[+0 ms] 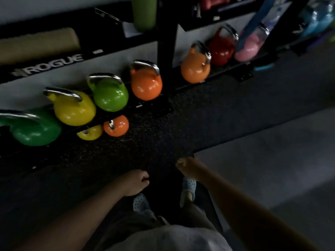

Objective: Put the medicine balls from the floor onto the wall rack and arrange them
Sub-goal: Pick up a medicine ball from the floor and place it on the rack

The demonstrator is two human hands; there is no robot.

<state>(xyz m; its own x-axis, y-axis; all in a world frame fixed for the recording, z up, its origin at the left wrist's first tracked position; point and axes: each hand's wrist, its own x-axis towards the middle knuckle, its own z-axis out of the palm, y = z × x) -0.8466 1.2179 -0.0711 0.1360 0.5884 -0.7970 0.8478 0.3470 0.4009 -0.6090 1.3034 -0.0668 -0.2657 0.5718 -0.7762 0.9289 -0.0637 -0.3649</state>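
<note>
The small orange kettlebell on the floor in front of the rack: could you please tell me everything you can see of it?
The small orange kettlebell is a glossy, round, painted-looking ball with a short bare-metal handle, clearly smaller than those on the rack. It appears tipped, its handle facing the camera rather than up. It rests on the dark speckled floor, just before the rack's bottom rail, below the green kettlebell. A small yellow kettlebell lies close on its left; contact is unclear. Neither hand touches it.

dark green kettlebell [30, 129] cut off at left edge, upper shelves blurred
</note>
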